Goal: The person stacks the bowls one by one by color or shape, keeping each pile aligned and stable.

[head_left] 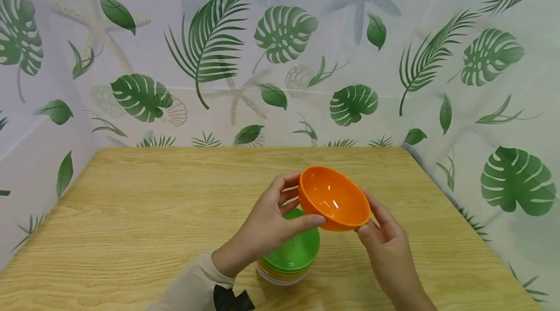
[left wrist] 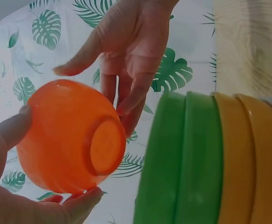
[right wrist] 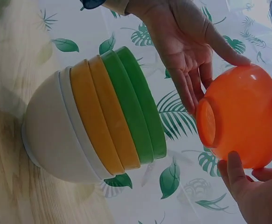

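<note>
An orange bowl [head_left: 334, 197] is held up between both hands, tilted so its hollow faces the head camera. My left hand [head_left: 271, 223] grips its left side, the thumb at the near rim and the fingers along the far left side. On the opposite side my right hand [head_left: 389, 252] holds the lower right rim between thumb and fingers. Below, partly hidden by the left hand, stands a stack of nested bowls; its top green bowl [head_left: 302, 248] faces up. The right wrist view shows green, yellow [right wrist: 96, 116] and white bowls [right wrist: 52, 126] in that stack, apart from the orange one.
The stack rests on a wood-grain table [head_left: 175, 194] near its front. A white cloth [head_left: 306, 116] printed with green leaves and starfish hangs behind the table and along both sides.
</note>
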### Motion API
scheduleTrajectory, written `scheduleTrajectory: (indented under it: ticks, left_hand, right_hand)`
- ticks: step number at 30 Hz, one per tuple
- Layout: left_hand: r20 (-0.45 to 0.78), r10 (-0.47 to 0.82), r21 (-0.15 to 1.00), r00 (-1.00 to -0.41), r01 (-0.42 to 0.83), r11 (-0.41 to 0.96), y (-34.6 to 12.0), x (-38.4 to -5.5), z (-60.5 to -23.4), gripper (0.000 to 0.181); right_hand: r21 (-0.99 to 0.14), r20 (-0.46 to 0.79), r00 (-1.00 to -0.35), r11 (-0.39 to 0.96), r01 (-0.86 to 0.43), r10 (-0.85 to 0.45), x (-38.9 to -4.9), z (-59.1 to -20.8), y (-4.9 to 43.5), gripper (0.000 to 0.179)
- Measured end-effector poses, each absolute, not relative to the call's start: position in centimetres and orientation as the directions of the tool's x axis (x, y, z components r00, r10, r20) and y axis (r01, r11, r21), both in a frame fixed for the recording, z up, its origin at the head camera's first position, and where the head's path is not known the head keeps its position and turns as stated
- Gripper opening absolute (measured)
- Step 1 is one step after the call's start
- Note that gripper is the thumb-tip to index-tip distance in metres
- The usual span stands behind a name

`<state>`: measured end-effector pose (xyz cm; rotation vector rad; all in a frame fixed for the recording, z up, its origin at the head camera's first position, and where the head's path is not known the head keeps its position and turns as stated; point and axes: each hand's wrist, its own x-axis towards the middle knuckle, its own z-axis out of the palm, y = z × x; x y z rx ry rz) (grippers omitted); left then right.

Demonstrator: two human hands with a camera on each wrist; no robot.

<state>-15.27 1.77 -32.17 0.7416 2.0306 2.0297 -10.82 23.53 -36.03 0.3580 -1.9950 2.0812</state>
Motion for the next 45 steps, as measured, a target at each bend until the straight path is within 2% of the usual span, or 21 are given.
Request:
scheduleTrajectory:
  ticks: [4, 12, 17, 20, 25, 27, 35, 40, 45]
  left_hand:
    - [0.204, 0.473, 0.975, -0.857, 0.222, -0.019, 1.0, -15.5, -32.4, 0.084]
    - [0.229, 0.535, 0.973, -0.813, 0.202, -0.111, -0.7, -16.0, -33.1, 0.075]
    - [0.221, 0.523, 0.973, -0.823, 0.225, -0.057, -1.5, -16.1, -33.6, 0.077]
    - [0.212, 0.520, 0.972, -0.827, 0.235, -0.022, -1.9, -16.2, -34.0, 0.081]
    - [0.189, 0.523, 0.975, -0.831, 0.224, 0.002, -2.7, -16.3, -34.4, 0.089]
    - [0.187, 0.528, 0.973, -0.828, 0.231, 0.017, -3.0, -16.4, -34.6, 0.089]
    - [0.206, 0.520, 0.943, -0.829, 0.310, 0.121, -3.9, -16.5, -35.0, 0.083]
    - [0.183, 0.522, 0.953, -0.833, 0.281, 0.114, -4.4, -16.5, -35.5, 0.082]
    - [0.161, 0.521, 0.964, -0.838, 0.247, 0.100, -4.8, -16.4, -36.2, 0.090]
  right_hand:
    - [-0.943, 0.331, -0.943, -0.063, -0.328, -0.044, -10.8, -36.0, 23.3, 0.052]
    - [-0.956, 0.292, -0.944, -0.077, -0.283, -0.153, -11.0, -36.0, 22.9, 0.060]
    - [-0.966, 0.260, -0.946, -0.050, -0.255, -0.195, -11.0, -35.9, 22.5, 0.065]
    - [-0.959, 0.276, -0.944, 0.008, -0.283, -0.182, -11.2, -35.8, 22.2, 0.064]
    - [-0.892, 0.366, -0.914, 0.214, -0.399, -0.178, -11.8, -36.0, 21.8, 0.064]
    - [-0.864, 0.392, -0.898, 0.257, -0.433, -0.197, -12.0, -36.2, 21.8, 0.066]
    - [-0.835, 0.429, -0.869, 0.258, -0.486, -0.247, -12.3, -36.8, 21.5, 0.071]
    - [-0.833, 0.409, -0.875, 0.287, -0.474, -0.258, -12.4, -37.1, 21.2, 0.072]
    - [-0.813, 0.411, -0.870, 0.322, -0.485, -0.271, -12.4, -37.4, 21.0, 0.076]
